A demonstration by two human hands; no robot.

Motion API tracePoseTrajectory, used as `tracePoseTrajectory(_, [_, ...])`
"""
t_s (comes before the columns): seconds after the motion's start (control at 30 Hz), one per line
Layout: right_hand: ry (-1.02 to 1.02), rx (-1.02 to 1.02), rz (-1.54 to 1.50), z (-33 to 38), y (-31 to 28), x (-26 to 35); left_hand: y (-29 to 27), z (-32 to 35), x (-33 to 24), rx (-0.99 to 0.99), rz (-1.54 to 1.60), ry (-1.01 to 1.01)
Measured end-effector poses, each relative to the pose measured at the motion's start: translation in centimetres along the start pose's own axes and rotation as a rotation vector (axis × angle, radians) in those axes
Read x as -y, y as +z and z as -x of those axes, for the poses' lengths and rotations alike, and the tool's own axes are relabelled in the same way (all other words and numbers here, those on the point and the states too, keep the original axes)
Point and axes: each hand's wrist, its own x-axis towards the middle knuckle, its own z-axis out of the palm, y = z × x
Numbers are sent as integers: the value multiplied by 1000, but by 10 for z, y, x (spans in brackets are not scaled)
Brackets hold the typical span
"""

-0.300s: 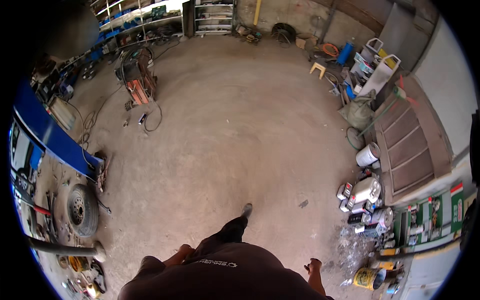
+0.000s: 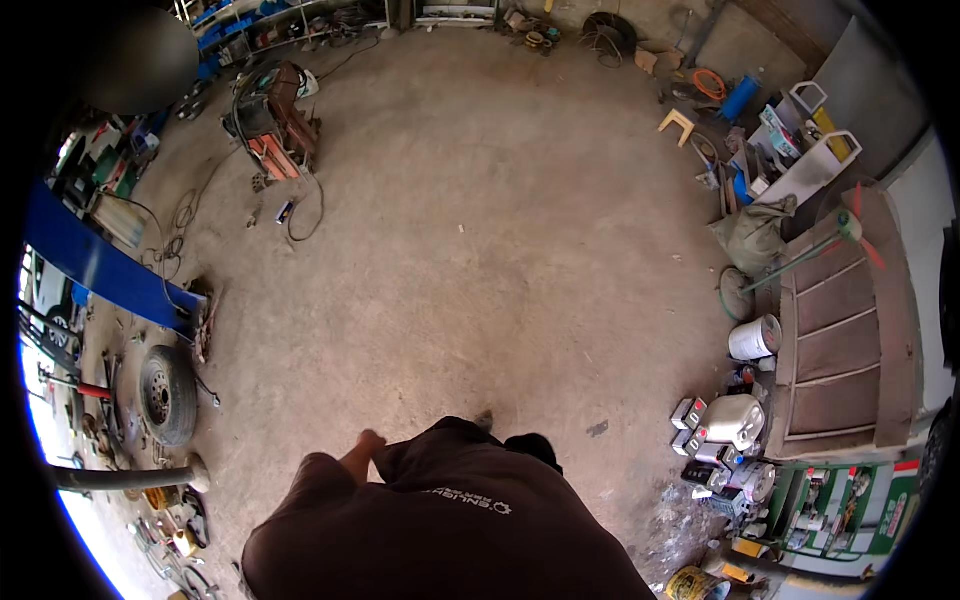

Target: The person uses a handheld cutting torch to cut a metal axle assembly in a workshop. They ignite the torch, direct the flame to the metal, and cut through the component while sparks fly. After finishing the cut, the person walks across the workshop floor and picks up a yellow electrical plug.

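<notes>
My left hand (image 2: 372,440) hangs ahead of my dark shirt (image 2: 430,520), above the bare concrete floor (image 2: 440,260). It touches no object that I can see, and its fingers are too small and turned away to read. My right hand is out of sight, hidden beside or behind my body. Below the shirt a shoe tip (image 2: 485,418) shows on the floor. The nearest thing on the left is a tyre on a steel rim (image 2: 168,395), standing near a blue lift post (image 2: 110,265).
On the right stand a white bucket (image 2: 754,338), several cans and jugs (image 2: 732,422), a green fan (image 2: 848,228) and a filled sack (image 2: 755,235). A red wheeled machine (image 2: 280,130) with trailing cables stands far left. A small yellow stool (image 2: 677,126) sits far right.
My view has moved forward and turned slightly left. My left hand has swung forward. The right hand, visible earlier beside my body, has gone out of view.
</notes>
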Motion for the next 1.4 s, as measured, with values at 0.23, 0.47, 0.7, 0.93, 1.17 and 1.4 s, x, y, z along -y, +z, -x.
tracePoseTrajectory(0.23, [427, 58, -469, -158, -76, 127, -354, -135, -145, -465, 499, 261])
tracePoseTrajectory(0.47, [423, 105, -458, -379, -196, 205, -470, -282, -203, -169, 575, -130])
tracePoseTrajectory(0.7, [541, -208, -900, -638, -396, 249, -603, -306, -300, -252, 797, -95])
tracePoseTrajectory(0.93, [350, -227, -795, -869, -557, 435, -652, -465, -322, 96, 491, -256])
tracePoseTrajectory(1.17, [486, -26, -639, -982, -534, 525, -827, -606, -337, -254, 22, 256])
tracePoseTrajectory(1.4, [464, 101, -514, -1122, -566, 645, -1195, -750, -429, -345, 483, 129])
